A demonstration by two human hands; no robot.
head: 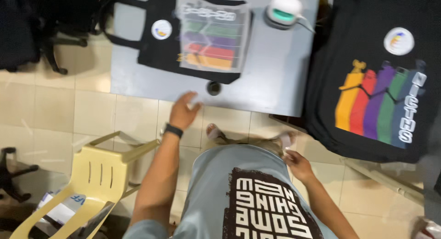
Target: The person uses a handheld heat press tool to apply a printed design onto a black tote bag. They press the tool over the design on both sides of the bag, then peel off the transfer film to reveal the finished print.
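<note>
- Reaching out, my left hand (183, 112) hangs open at the near edge of the grey table (271, 82), holding nothing.
- My right hand (297, 164) sits low by my shirt; its grip I cannot tell.
- Nearest the left hand lies a black tote bag (161, 50) under a clear transfer sheet (211, 34) of coloured bars, straps pointing left, long axis across the table.
- Cream tiled floor, yellow plastic chair (98, 174), small heat press (285, 11).

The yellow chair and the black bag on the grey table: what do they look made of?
The yellow chair looks like moulded plastic: smooth one-piece form with slots in the back. The black bag looks like matte woven cloth, probably cotton, limp and flat on the grey table.
</note>
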